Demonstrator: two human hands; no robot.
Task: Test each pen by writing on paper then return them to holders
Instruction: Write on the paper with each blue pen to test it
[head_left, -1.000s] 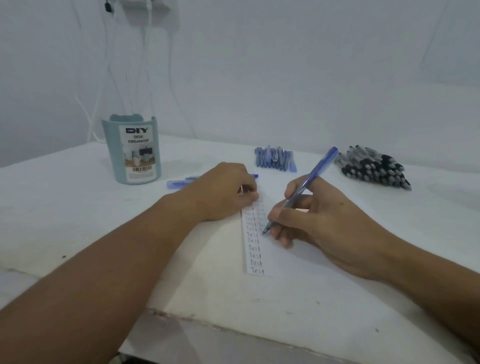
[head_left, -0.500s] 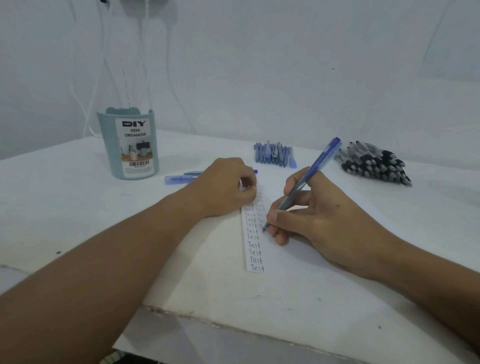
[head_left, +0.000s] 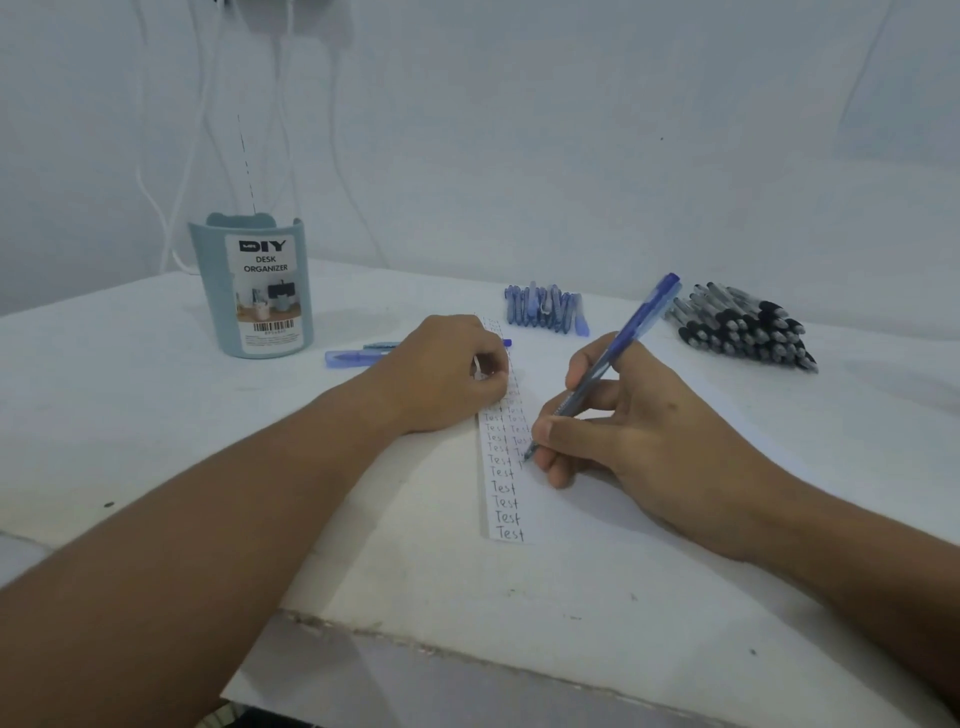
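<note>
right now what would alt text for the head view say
A right hand writes with a translucent blue pen on white paper lined with "Test", while the left hand rests on it. Behind stand a teal desk organizer, blue pens and black pens.

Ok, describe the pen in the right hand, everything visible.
The blue pen is a slim stick with a translucent blue plastic barrel, a solid blue end cap pointing up and away, and a greyish grip section low down. It leans steeply, tip down on the paper strip beside the handwritten "Test" lines. The right hand pinches it near the tip.
</note>
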